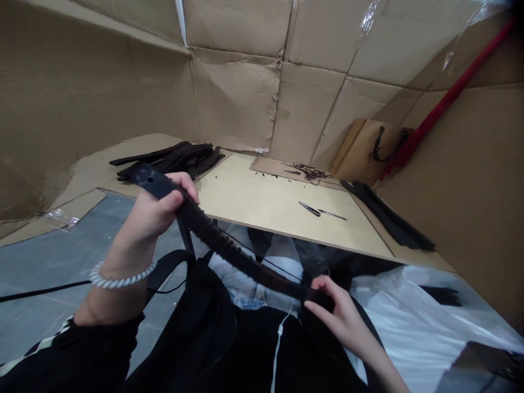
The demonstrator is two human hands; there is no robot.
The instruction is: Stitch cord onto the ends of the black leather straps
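Note:
A long dark strap [229, 248] with a slight curve stretches across my lap. Ridges like wrapped or stitched cord run along its middle, and a small hole shows near its upper left end. Around that end my left hand [164, 204] is closed, thumb on top. At the lower right end, my right hand [333, 305] pinches the strap between thumb and fingers. A thin dark cord hangs beside the strap's middle.
On the table [245, 191] lie a pile of dark strips [176, 155], tweezers [310, 209], a thin blade-like tool [332, 215], and tangled brown cord [313, 173]. More dark strips [388, 215] lie right. Cardboard walls [237, 98] enclose the table; white plastic [393, 311] hangs at right.

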